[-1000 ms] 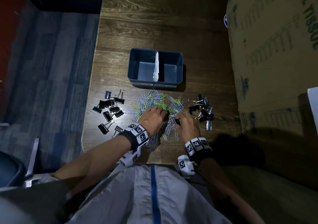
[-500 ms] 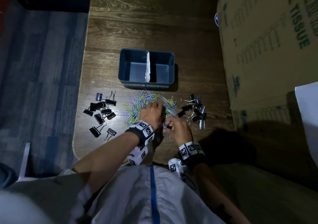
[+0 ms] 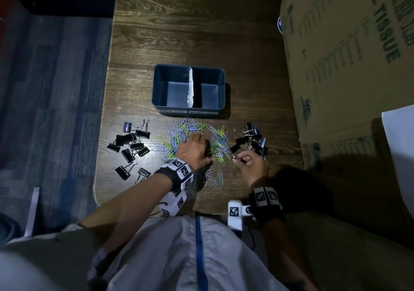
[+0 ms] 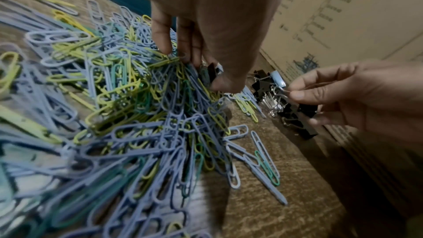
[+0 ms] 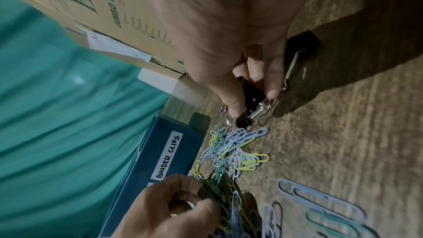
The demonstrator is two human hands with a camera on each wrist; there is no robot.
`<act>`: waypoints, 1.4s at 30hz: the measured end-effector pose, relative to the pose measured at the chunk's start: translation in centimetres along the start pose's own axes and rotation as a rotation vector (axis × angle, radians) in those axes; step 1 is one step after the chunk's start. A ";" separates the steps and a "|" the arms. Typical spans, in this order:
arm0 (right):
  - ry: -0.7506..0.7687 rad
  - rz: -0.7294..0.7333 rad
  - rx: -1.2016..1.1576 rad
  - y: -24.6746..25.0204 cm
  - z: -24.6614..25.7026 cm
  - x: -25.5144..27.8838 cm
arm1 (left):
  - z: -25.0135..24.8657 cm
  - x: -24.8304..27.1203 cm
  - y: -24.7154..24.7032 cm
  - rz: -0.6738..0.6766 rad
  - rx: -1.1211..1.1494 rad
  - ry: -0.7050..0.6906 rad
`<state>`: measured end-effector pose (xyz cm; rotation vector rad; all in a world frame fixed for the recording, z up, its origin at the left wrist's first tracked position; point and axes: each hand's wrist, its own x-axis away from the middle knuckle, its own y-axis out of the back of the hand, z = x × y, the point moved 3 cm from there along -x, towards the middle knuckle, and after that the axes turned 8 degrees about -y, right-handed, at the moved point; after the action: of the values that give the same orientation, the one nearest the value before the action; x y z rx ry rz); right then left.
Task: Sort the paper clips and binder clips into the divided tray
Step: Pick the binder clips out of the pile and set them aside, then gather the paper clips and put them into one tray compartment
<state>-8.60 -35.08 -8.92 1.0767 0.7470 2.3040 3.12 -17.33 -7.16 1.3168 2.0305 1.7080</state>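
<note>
The dark blue divided tray (image 3: 156, 89) stands mid-table with a white divider; both halves hold nothing, and its right front label reads BINDER CLIPS (image 5: 169, 153). Coloured paper clips (image 3: 179, 134) lie heaped in front of it. Black binder clips lie in a left group (image 3: 131, 144) and a right group (image 3: 254, 134). My left hand (image 3: 202, 144) digs into the heap, its fingers (image 4: 194, 50) and thumb pinching a black binder clip (image 4: 213, 72) tangled with paper clips. My right hand (image 3: 238, 159) pinches another binder clip (image 4: 306, 112) by its wire handle, just above the table.
A large cardboard box (image 3: 347, 67) walls off the table's right side, close to the right binder clips. A white sheet (image 3: 401, 145) lies over the box edge. The table's rounded left edge (image 3: 98, 156) runs near the left binder clips, with carpet beyond.
My right hand has drawn back out of the paper clip heap to the right with a binder clip in its fingers. My left hand has stayed in the heap.
</note>
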 end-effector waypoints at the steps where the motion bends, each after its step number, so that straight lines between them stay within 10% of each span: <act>1: 0.012 -0.053 0.019 0.4 0.1 -0.2 | 0.1 0.3 0.1 -0.040 -0.013 -0.020; 7: 0.155 -0.212 0.163 2.6 1.7 -1.6 | 0.7 2.4 1.5 -0.150 -0.236 -0.213; 16: 0.126 -0.152 0.063 3.4 1.4 -4.1 | 10.7 7.7 4.5 -0.291 0.173 0.329; 24: 0.149 -0.165 0.087 3.8 1.8 -4.1 | 16.7 10.7 4.7 -0.278 0.160 0.530; 34: 0.298 -0.283 0.161 1.2 3.1 -1.8 | 12.1 10.4 3.8 -0.293 0.006 0.177; 42: 0.404 -0.014 0.396 -5.8 6.3 1.2 | 6.7 6.8 0.0 0.106 0.065 0.108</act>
<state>-3.18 -28.39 -8.67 0.7528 1.4078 2.4523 3.28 -7.81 -6.74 1.4051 2.1278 1.8095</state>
